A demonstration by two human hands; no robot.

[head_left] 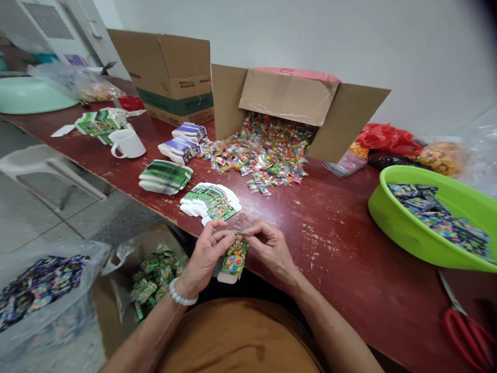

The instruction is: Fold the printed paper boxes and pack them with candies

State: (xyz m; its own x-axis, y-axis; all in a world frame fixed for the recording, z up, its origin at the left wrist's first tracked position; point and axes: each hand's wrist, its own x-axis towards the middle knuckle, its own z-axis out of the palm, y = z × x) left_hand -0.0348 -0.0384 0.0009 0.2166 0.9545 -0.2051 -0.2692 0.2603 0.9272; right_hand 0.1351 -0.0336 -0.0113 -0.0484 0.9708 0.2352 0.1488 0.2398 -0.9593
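Note:
Just in front of my body, at the table's near edge, both hands hold one small green printed candy box [234,258]. My left hand [207,251], with a pale bead bracelet at the wrist, grips its left side. The fingers of my right hand [272,247] pinch the top edge. A white flap hangs at the box's lower end; the inside is hidden. Just beyond lie a fan of flat green cartons [212,201] and a stack of more flat cartons [165,176]. Wrapped candies [260,155] spill from a tipped cardboard box [289,96] behind them.
On the right stand a lime green basin [407,235] with dark packets and red-handled scissors [464,326]. A white mug [128,144] and purple boxes [180,150] sit to the left. Below left are a carton of green boxes [155,277] and a plastic bag of purple packets [42,287].

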